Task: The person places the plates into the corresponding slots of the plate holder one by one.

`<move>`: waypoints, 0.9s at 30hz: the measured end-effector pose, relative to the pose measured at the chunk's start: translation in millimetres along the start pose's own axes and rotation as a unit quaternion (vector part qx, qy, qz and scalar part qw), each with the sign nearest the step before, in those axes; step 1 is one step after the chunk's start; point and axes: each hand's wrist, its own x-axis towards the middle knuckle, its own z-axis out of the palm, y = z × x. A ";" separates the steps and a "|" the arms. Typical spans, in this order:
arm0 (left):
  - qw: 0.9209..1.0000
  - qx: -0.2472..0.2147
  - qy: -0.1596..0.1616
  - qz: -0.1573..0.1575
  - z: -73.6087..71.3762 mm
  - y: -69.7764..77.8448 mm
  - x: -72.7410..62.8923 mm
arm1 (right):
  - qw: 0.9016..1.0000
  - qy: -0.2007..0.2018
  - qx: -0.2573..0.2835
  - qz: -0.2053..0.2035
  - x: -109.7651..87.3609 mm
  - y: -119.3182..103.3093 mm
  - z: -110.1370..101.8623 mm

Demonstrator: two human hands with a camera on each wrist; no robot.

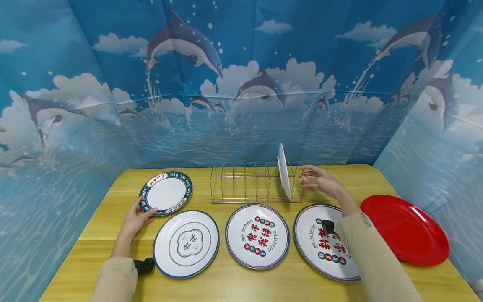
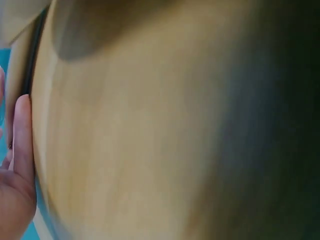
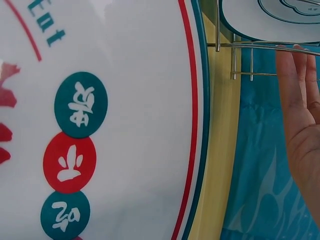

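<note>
At the back left, my left hand touches the near-left rim of a white plate with a dark green lettered border. Its thumb overlaps the rim, and the other fingers lie at the plate's outer edge. A wire dish rack stands at the back centre. One white plate is upright in its right part; the right wrist view shows a dark rim and curved line design on this plate. Just right of it, my right hand has its fingers loosely spread by the rack's end wires, with nothing held.
Along the front lie a blue-rimmed white plate, a white plate with red characters and a similar plate partly under my right sleeve. A red oval plate lies at the right. A dolphin-print curtain encloses the table.
</note>
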 end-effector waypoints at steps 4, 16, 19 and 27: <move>0.999 0.037 0.008 -0.010 2.2 2.3 0.1 | 1.000 0.001 0.002 -0.001 0.2 0.9 0.0; 0.999 -0.001 0.020 -0.033 2.8 -0.2 -3.0 | 1.000 0.001 0.001 -0.004 0.1 3.3 0.7; 0.998 -0.040 0.022 -0.037 2.2 -1.1 -2.6 | 1.000 0.003 -0.001 -0.005 -0.1 2.9 0.6; 0.995 -0.094 0.022 -0.038 -2.0 -2.1 -2.6 | 1.000 0.004 0.006 -0.002 -0.5 1.6 0.7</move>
